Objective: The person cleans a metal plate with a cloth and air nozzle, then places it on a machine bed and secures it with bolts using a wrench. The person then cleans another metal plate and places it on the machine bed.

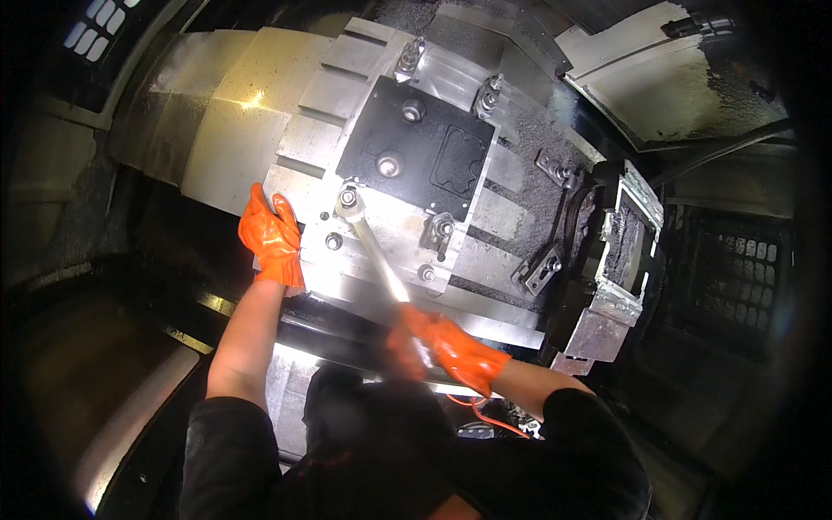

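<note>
Both of my hands wear orange gloves. My right hand (442,345) grips the lower end of a long shiny wrench (374,247); the hand is blurred. The wrench's head sits on a bolt (348,198) at the lower left corner of a black metal plate (416,152), which is clamped to a silver machine fixture (329,130). My left hand (271,236) lies flat against the fixture's left edge, fingers up, holding nothing. A clamp (439,230) with a nut sits just right of the wrench.
More clamps (490,94) hold the plate's top edge. A second fixture face (626,251), coated in dark chips, stands at the right. Dark machine walls enclose the space. An orange cable (494,420) hangs near my right wrist.
</note>
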Demonstrator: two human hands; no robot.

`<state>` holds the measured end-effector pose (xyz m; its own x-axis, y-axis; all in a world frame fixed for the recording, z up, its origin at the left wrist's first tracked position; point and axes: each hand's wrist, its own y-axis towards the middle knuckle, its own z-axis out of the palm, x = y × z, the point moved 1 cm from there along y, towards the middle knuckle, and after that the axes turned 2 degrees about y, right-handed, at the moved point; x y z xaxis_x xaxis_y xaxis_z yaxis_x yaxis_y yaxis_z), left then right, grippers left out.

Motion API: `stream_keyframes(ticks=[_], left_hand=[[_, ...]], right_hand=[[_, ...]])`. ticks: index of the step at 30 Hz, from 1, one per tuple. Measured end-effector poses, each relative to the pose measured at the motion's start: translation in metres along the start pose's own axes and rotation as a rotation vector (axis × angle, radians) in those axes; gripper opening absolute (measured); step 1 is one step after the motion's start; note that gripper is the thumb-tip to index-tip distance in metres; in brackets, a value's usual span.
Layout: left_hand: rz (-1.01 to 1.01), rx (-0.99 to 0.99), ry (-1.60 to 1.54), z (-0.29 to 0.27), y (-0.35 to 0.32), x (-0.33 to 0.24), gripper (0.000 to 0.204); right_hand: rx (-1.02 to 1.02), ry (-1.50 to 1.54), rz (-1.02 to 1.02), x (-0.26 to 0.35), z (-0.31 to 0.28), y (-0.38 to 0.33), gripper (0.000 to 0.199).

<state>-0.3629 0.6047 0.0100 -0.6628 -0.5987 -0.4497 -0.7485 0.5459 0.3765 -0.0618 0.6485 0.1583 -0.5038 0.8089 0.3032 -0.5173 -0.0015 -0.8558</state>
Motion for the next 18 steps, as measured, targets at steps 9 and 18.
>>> stream_keyframes(ticks=[9,18], left_hand=[[-0.042,0.055,0.025,-0.001,0.001,-0.005,0.045],[-0.032,0.051,0.009,-0.001,0.000,-0.002,0.045]], right_hand=[[-0.130,-0.141,-0.360,0.117,-0.084,0.026,0.068],[-0.134,-0.131,-0.385,0.159,-0.111,0.074,0.074]])
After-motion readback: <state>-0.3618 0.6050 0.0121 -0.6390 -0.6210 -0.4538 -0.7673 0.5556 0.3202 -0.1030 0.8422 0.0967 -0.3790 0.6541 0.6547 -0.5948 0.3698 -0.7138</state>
